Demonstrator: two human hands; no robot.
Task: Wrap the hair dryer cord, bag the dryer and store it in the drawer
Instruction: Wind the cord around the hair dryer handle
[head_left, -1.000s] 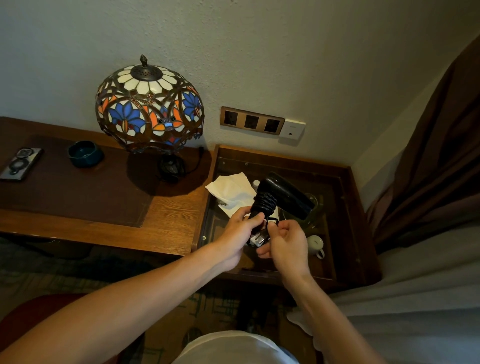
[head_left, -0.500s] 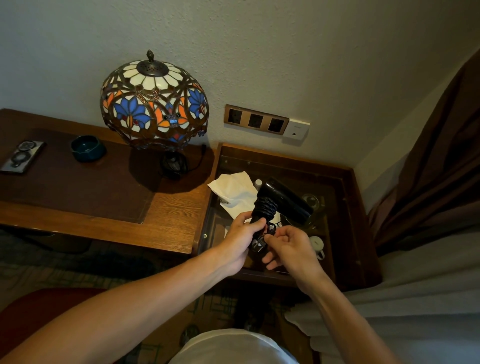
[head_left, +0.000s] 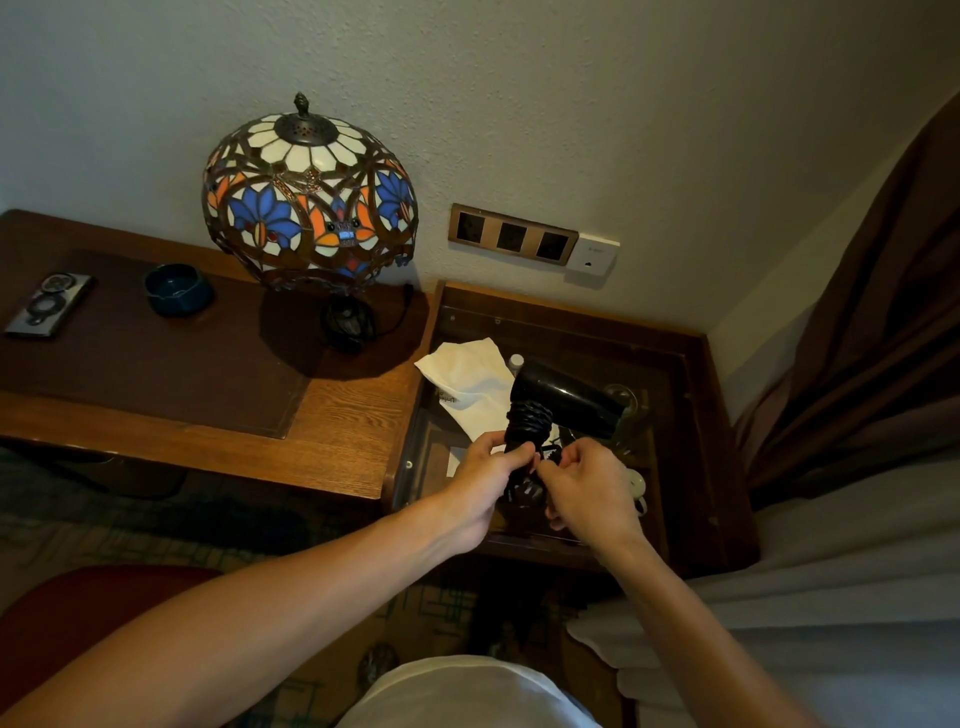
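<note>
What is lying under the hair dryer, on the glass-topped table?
Under the hair dryer a white bag lies on the glass-topped table. The dryer and both hands cover the bag's near end, so what else lies there is hidden.

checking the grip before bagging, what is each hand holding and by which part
The left hand grips the hair dryer by its cord-wrapped handle. The right hand pinches the cord near its plug end.

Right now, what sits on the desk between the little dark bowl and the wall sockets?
The stained-glass lamp stands between the bowl and the sockets, seen from the head camera.
</note>
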